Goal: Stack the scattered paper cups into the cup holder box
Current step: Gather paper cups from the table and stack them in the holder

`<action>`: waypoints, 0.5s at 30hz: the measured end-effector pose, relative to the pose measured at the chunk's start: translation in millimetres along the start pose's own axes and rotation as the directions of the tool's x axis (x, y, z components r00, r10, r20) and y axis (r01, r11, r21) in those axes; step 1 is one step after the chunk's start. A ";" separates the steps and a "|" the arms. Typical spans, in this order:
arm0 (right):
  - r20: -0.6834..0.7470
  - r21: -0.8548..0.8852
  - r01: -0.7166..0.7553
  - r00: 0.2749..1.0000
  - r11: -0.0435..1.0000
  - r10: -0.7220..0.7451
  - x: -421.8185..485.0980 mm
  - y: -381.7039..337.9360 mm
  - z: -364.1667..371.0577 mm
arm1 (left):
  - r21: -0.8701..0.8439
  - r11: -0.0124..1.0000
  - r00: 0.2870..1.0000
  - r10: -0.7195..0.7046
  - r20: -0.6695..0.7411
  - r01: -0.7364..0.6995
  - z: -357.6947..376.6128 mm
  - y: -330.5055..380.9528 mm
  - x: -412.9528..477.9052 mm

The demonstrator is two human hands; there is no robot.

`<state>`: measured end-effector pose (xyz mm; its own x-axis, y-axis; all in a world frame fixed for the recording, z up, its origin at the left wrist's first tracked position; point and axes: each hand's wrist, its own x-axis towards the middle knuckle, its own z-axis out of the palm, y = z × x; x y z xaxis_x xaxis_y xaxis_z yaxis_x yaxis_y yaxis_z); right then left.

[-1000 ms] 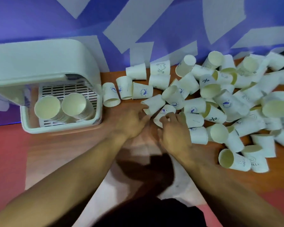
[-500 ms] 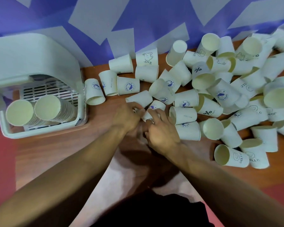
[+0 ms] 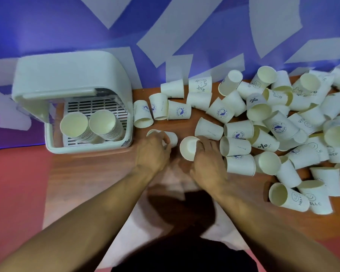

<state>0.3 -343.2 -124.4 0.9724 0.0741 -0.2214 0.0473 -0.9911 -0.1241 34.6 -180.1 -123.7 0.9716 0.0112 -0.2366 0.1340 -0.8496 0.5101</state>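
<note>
At far left of the bench (image 3: 98, 169), locate the cup holder box (image 3: 90, 149), front open, holding two stacks: left stack (image 3: 74, 124) and right stack (image 3: 102, 122), mouths turned up toward the viewer. Just right of the box, find the left hand (image 3: 152, 152), fingers curled over a cup (image 3: 172, 138) lying on its side, long axis left to right, mouth toward the box. Next along, note the right hand (image 3: 208, 160), gripping a second cup (image 3: 188, 148) by its wall, mouth turned up and leftward, near the base of the first. Further right, observe the loose pile (image 3: 283, 124), spread to the frame edge.

Judged next move: nest one held cup into the other, then carry the pair to a stack. Treat the left hand as the nearer to the box, with the box lying to its left and slightly beyond. Line up mouth and base on one axis before pushing.

Against half a second earlier: then crowded together at the pile's edge; now set apart, one cup apiece, drawn clear of the pile.
</note>
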 end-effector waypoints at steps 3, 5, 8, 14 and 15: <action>-0.014 0.021 0.001 1.000 1.000 -0.001 0.5 -3.2 -8.0 | -0.019 0.997 0.995 0.073 -0.061 -0.074 -17.7 -8.9 -15.1; -0.074 0.079 0.004 0.997 0.997 0.002 -1.0 -7.4 -17.1 | -0.073 0.992 0.988 0.089 -0.127 -0.099 -35.3 -12.1 -26.9; -0.258 0.308 0.060 0.966 0.949 0.023 -8.0 -27.1 -44.0 | -0.177 0.968 0.958 0.130 -0.257 -0.179 -68.9 -20.3 -45.0; -0.350 0.653 0.287 0.935 0.701 -0.057 5.3 -83.8 -70.3 | -0.221 0.959 0.868 0.046 -0.494 -0.177 -134.8 -43.9 -66.8; -0.406 0.644 0.341 0.911 0.685 -0.073 9.2 -94.7 -75.8 | -0.235 0.958 0.856 0.019 -0.517 -0.164 -142.6 -46.7 -68.1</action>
<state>22.1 -257.0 -41.4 0.9752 0.0950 0.1997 0.2171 -0.5825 -0.7833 -10.0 -66.0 -13.5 0.9348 0.2659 0.2353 0.0150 -0.6916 0.7221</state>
